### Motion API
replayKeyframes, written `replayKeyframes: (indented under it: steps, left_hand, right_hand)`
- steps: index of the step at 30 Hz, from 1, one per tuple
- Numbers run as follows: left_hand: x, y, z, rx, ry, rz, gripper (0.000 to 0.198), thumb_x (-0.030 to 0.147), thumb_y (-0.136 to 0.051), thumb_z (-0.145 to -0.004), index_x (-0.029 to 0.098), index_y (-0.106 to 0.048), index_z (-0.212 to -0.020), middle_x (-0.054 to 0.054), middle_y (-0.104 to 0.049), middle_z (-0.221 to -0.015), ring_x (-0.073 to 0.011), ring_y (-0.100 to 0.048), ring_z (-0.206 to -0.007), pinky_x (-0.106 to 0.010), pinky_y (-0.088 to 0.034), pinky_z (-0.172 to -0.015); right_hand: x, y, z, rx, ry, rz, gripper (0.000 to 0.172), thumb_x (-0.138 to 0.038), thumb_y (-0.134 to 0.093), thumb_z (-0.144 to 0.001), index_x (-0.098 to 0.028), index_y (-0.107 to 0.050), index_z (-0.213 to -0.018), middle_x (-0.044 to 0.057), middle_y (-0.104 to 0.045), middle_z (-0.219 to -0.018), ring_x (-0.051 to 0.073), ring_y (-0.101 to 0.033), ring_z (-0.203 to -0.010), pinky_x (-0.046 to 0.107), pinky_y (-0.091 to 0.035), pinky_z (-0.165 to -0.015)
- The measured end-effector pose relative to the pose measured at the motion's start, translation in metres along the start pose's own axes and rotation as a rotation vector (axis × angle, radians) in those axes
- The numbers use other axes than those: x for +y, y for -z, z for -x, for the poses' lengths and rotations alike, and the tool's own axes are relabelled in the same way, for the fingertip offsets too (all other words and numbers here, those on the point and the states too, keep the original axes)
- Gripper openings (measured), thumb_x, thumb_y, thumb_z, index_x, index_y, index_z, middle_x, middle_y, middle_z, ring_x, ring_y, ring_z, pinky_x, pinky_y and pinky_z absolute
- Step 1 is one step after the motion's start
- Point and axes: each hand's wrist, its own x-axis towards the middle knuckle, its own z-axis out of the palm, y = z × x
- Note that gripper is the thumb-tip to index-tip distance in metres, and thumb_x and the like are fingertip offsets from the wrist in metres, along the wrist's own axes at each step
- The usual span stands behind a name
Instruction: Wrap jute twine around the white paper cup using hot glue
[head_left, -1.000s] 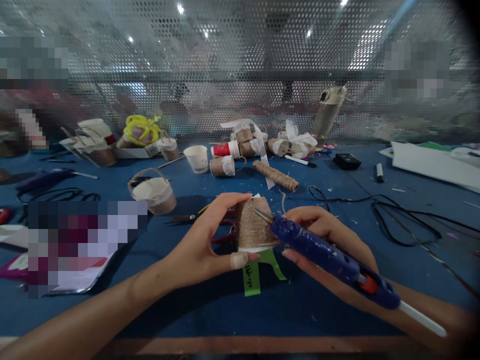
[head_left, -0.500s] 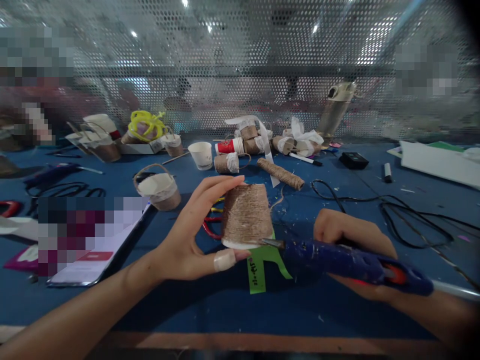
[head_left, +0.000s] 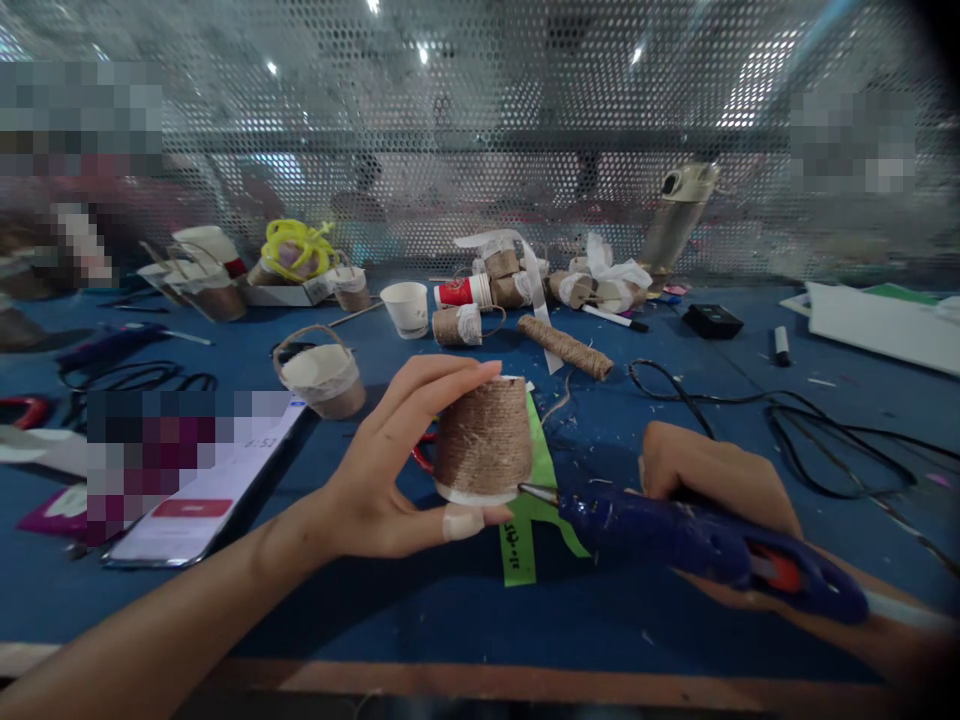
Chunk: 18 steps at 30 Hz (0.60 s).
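My left hand point(head_left: 420, 470) grips a paper cup wrapped in brown jute twine point(head_left: 484, 437), fingers over its upper end and bandaged thumb under its white rim. The cup is upside down, tilted slightly. My right hand point(head_left: 720, 490) is closed round a blue hot glue gun point(head_left: 675, 535) with a glue stick at its back. The gun's metal nozzle meets the right side of the white rim. Under the cup lie strips of green tape point(head_left: 519, 550) with handwriting. Red scissor handles point(head_left: 424, 453) show partly behind my left hand.
Behind the cup lie a roll of jute twine point(head_left: 566, 347), a white paper cup point(head_left: 406, 309) and a small twine basket point(head_left: 322, 380). A lit phone point(head_left: 202, 500) rests at left. Black cables point(head_left: 817, 470) curl at right. A perforated metal screen point(head_left: 465, 120) closes the back.
The twine-wrapped cup has turned in my left hand and shifted slightly left. The glue gun stays at the rim, its back end a little lower.
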Motion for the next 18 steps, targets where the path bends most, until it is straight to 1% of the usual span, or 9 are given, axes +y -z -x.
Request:
replayKeyframes:
  steps: [2,6,11,14,18]
  left_hand:
    - [0.001,0.000,-0.002,-0.017,-0.021,-0.059,0.090,0.045,-0.083,-0.073,0.021,-0.043,-0.150,-0.014,-0.056,-0.134,-0.0311,-0.057,-0.121,-0.046,-0.053,-0.103]
    - [0.003,0.000,-0.004,-0.035,-0.065,-0.115,0.087,0.046,-0.084,-0.074,0.017,-0.045,-0.146,-0.014,-0.059,-0.129,-0.0300,-0.059,-0.117,-0.044,-0.053,-0.102]
    - [0.005,0.002,-0.005,-0.044,-0.085,-0.129,0.088,0.045,-0.085,-0.073,0.015,-0.045,-0.146,-0.015,-0.059,-0.128,-0.0291,-0.058,-0.116,-0.043,-0.052,-0.102]
    - [0.004,0.002,-0.005,-0.038,-0.094,-0.111,0.089,0.044,-0.086,-0.072,0.015,-0.045,-0.147,-0.015,-0.060,-0.128,-0.0295,-0.058,-0.116,-0.043,-0.053,-0.101]
    - [-0.002,-0.001,-0.003,0.018,-0.117,-0.006,0.093,0.044,-0.087,-0.070,0.016,-0.045,-0.148,-0.015,-0.059,-0.129,-0.0290,-0.057,-0.118,-0.043,-0.053,-0.101]
  right_hand:
    - [-0.001,-0.003,0.001,0.009,-0.010,0.017,0.023,-0.010,-0.054,-0.086,-0.024,-0.041,-0.074,-0.004,-0.047,-0.068,0.011,-0.047,-0.057,0.027,-0.030,-0.054]
    - [-0.001,-0.011,0.003,0.095,-0.012,0.062,0.032,-0.004,-0.055,-0.090,-0.024,-0.040,-0.070,-0.005,-0.045,-0.065,0.009,-0.045,-0.054,0.027,-0.027,-0.053]
    - [0.000,-0.014,0.003,0.102,-0.002,0.074,0.033,-0.004,-0.056,-0.088,-0.024,-0.041,-0.067,-0.006,-0.046,-0.064,0.009,-0.045,-0.053,0.027,-0.028,-0.051]
    - [-0.002,-0.013,0.003,0.095,-0.034,0.092,0.032,-0.005,-0.055,-0.088,-0.024,-0.040,-0.066,-0.006,-0.045,-0.062,0.009,-0.045,-0.052,0.028,-0.027,-0.050]
    - [-0.004,-0.011,0.003,0.116,-0.035,0.074,0.030,-0.007,-0.053,-0.087,-0.024,-0.038,-0.067,-0.006,-0.043,-0.062,0.010,-0.043,-0.052,0.029,-0.027,-0.052]
